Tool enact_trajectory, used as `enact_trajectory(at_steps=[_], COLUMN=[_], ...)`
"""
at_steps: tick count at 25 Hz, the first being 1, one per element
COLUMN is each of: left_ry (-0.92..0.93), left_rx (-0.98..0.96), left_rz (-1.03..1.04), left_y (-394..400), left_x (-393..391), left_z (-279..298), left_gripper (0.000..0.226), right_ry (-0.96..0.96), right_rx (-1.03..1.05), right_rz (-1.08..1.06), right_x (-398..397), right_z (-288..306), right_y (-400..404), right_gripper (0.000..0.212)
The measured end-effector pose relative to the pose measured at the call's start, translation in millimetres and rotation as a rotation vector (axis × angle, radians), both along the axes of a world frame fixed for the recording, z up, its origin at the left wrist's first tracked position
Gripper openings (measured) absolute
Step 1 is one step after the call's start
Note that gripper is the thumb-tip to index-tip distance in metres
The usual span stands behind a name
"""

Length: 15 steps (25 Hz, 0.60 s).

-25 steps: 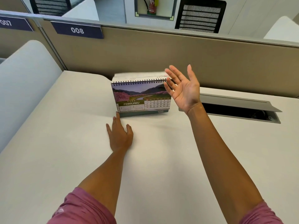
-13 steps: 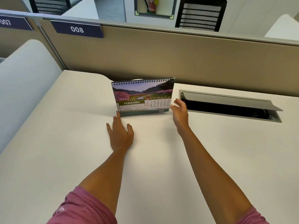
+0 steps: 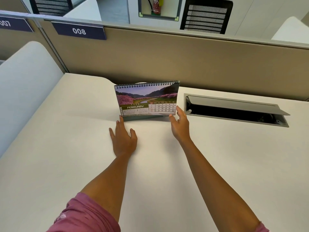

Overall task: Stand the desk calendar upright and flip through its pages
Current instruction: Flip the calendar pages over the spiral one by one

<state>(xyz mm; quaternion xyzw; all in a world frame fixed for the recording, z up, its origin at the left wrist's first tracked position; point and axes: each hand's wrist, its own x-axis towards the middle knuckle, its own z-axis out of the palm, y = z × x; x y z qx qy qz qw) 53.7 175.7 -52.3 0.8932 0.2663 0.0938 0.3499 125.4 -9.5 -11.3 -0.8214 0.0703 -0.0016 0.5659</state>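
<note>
The spiral-bound desk calendar [image 3: 147, 100] stands upright on the white desk [image 3: 83, 164], its FEBRUARY page with a pink-blossom landscape facing me. My left hand [image 3: 122, 139] lies flat on the desk, fingers spread, with the middle fingertip touching the calendar's lower left corner. My right hand [image 3: 179, 125] is at the lower right corner of the page, fingers apart, fingertips on the page's edge. Neither hand has closed around anything. The calendar's back pages are hidden.
An open cable tray [image 3: 234, 111] with a raised grey lid is sunk into the desk right of the calendar. A beige partition [image 3: 184, 61] labelled 008 runs behind. A white curved divider [image 3: 25, 84] bounds the left side.
My right hand dropped from the spiral top, where it let a page fall over the back, down to the page's lower right corner. The left hand stayed put.
</note>
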Motion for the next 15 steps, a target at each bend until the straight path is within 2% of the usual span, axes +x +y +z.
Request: enact_trajectory(at_steps=[7,15], left_ry=[0.033,0.030], left_rx=[-0.005,0.005], left_rz=[0.012,0.012], left_y=[-0.7,1.9], left_x=[1.4,2.9], left_z=[0.8,-6.0], left_gripper=[0.064,0.065], right_ry=[-0.118,-0.080], right_rx=[0.115,0.103], right_rz=[-0.267,-0.300], right_x=[-8.2,-6.5], right_z=[2.1,8.2], right_y=[-0.2,-1.2], right_gripper=[0.033,0.026])
